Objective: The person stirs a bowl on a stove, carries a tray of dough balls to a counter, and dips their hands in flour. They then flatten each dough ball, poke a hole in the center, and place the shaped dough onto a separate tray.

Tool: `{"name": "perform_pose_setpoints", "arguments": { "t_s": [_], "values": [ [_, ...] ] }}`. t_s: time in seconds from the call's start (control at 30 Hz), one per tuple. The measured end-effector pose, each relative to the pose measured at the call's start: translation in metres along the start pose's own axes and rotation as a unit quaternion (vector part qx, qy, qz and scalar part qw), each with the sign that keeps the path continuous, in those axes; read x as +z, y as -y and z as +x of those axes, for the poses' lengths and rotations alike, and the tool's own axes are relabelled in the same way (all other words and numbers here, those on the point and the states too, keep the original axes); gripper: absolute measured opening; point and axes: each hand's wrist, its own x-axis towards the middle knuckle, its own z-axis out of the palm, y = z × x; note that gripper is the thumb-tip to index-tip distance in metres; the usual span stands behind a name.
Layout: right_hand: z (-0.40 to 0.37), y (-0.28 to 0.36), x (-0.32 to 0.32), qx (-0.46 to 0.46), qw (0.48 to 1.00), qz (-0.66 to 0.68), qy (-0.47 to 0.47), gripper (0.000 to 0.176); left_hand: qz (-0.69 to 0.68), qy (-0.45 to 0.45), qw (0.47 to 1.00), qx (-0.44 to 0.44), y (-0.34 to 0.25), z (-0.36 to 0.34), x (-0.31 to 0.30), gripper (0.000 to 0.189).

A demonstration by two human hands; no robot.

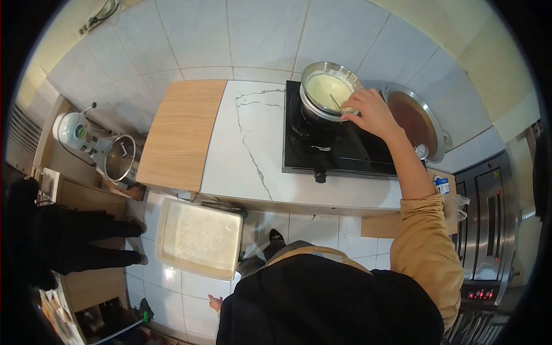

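Note:
Over the stove, my right hand (371, 110) is closed with its fingertips at the rim of a metal bowl (313, 70). A thin rod-like utensil (334, 101) runs from these fingers into the pale yellow creamy mixture (328, 87); its kind does not show. The bowl sits on a pot (317, 112) on the black gas stove (322, 154). Low at my side hangs my left hand (215, 302), fingers apart and holding nothing, with the floor beneath it.
A wide pan of brown liquid (413, 118) with a dial thermometer (421, 151) is at the right. Left are a wooden board (183, 135), a stand mixer (75, 131) and a person in dark clothes (86, 241). A pale plastic bin (198, 238) stands below the counter, an oven (486, 218) at far right.

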Motion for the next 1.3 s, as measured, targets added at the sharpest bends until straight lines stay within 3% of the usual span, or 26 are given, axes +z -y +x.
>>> {"name": "perform_pose_setpoints", "arguments": {
  "t_s": [0.1, 0.17, 0.3, 0.37, 0.6, 0.67, 0.7, 0.73, 0.77, 0.8, 0.87, 1.0, 1.03, 1.07, 1.2, 1.27, 1.3],
  "values": [
    [0.000, -0.009, 0.008, -0.006, 1.000, -0.010, 0.017, 0.024, 0.001, 0.030, 1.000, 0.003, -0.003, -0.006, 0.005, 0.071],
    [0.004, -0.016, 0.008, -0.028, 0.998, -0.023, -0.047, 0.023, 0.001, 0.011, 1.000, 0.015, 0.006, 0.008, 0.012, 0.070],
    [0.014, -0.023, 0.006, -0.055, 0.995, -0.028, -0.072, 0.020, -0.011, 0.051, 0.998, 0.019, 0.009, 0.016, 0.023, 0.069],
    [0.022, -0.030, 0.008, -0.049, 0.992, -0.070, -0.098, 0.017, -0.028, 0.058, 0.997, 0.030, 0.006, 0.015, 0.034, 0.067],
    [0.038, -0.039, -0.001, -0.034, 0.992, -0.029, -0.121, 0.016, -0.033, 0.090, 0.995, 0.029, 0.003, 0.013, 0.034, 0.061],
    [0.042, -0.043, -0.001, 0.006, 0.995, 0.004, -0.099, 0.016, -0.023, 0.051, 0.998, 0.010, 0.006, 0.008, 0.032, 0.055],
    [0.044, -0.045, -0.001, 0.004, 0.995, 0.005, -0.101, 0.016, 0.174, 0.124, 0.971, 0.105, 0.004, 0.003, 0.027, 0.053],
    [0.046, -0.047, -0.001, -0.003, 0.994, 0.001, -0.106, 0.016, 0.408, 0.145, 0.869, 0.239, 0.002, -0.003, 0.023, 0.050],
    [0.047, -0.049, -0.001, -0.011, 0.994, -0.004, -0.110, 0.017, 0.539, 0.127, 0.748, 0.366, 0.002, -0.004, 0.019, 0.047],
    [0.048, -0.049, -0.002, -0.010, 0.994, -0.003, -0.110, 0.017, 0.539, 0.126, 0.748, 0.367, 0.002, -0.003, 0.021, 0.047],
    [0.049, -0.049, -0.006, -0.002, 0.995, -0.005, -0.098, 0.016, 0.467, 0.126, 0.829, 0.282, 0.004, 0.001, 0.024, 0.039],
    [0.051, -0.048, -0.010, 0.018, 0.994, -0.018, -0.109, 0.017, 0.478, 0.168, 0.778, 0.371, 0.010, 0.003, 0.017, 0.040],
    [0.051, -0.048, -0.010, 0.019, 0.996, -0.004, -0.084, 0.017, 0.259, 0.168, 0.934, 0.181, 0.008, -0.001, 0.022, 0.043],
    [0.052, -0.048, -0.011, 0.020, 0.998, 0.010, -0.059, 0.017, 0.011, 0.150, 0.988, -0.029, 0.006, -0.007, 0.029, 0.046],
    [0.054, -0.043, -0.012, 0.011, 0.990, -0.039, -0.135, 0.018, 0.018, 0.139, 0.990, -0.007, 0.010, -0.005, 0.031, 0.051],
    [0.052, -0.038, -0.013, -0.017, 0.998, -0.037, -0.038, 0.022, 0.011, 0.221, 0.975, 0.022, 0.006, -0.008, 0.031, 0.054],
    [0.051, -0.038, -0.010, -0.014, 0.999, -0.037, -0.038, 0.022, 0.013, 0.221, 0.975, 0.023, 0.008, -0.005, 0.031, 0.054]
  ]
}}
